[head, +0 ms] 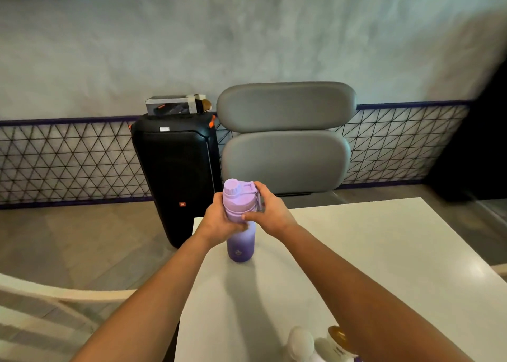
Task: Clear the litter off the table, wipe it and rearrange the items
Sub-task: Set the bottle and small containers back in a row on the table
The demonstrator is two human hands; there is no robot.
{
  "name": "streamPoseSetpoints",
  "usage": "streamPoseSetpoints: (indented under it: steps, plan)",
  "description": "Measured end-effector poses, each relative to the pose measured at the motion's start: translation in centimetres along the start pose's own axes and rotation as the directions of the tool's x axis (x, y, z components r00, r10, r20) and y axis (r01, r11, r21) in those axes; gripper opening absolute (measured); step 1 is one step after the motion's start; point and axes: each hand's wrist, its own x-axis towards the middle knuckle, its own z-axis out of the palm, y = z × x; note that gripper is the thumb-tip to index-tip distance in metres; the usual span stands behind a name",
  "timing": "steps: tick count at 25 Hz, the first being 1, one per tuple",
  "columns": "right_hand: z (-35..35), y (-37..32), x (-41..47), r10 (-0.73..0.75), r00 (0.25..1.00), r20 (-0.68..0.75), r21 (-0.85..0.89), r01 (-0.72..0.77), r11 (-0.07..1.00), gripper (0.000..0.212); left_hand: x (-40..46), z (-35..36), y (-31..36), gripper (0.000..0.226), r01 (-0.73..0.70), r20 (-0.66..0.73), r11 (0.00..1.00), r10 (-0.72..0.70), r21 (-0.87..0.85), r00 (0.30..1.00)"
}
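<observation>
Purple water bottle (241, 235) upright on white table (356, 252), far-left corner, about 11 o'clock. Left hand (219, 224) wraps the bottle's neck; right hand (270, 208) grips the lid at the carry loop. Black speaker (175, 175) on the floor at 10 o'clock of the bottle; grey chair (285, 133) at 1 o'clock.

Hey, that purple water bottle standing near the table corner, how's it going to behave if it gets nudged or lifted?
The purple water bottle is tall and narrow-based, so a sideways nudge up high would probably tip it. It looks rigid; both hands, left and right, grip its top without denting it. Its weight depends on the contents, which are hidden. It stands near the table edge, so a fall could reach the floor.
</observation>
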Motion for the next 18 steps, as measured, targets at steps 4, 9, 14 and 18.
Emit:
streamPoseSetpoints:
  steps: [4,9,14,18]
  plan:
    - [-0.1,0.0,2.7,0.001,1.000,0.028,-0.046,0.000,0.999,0.079,2.2,-0.3,-0.4,0.089,0.016,-0.003,1.000,-0.016,0.015,1.000]
    - [-0.1,-0.6,4.8,-0.025,0.997,0.068,-0.065,0.030,0.997,0.080,3.7,-1.1,-1.2,0.082,0.039,-0.050,0.999,-0.038,0.011,0.998]
    - [0.1,0.0,5.3,-0.045,0.996,0.072,-0.007,0.045,0.999,0.080,3.8,-0.7,-1.3,0.079,0.047,-0.063,0.999,-0.045,0.022,0.997]
    - [0.1,0.0,5.3,-0.020,0.994,0.106,0.006,0.020,1.000,0.081,3.7,-0.6,-1.3,0.079,0.073,-0.064,0.997,-0.071,0.025,0.995]
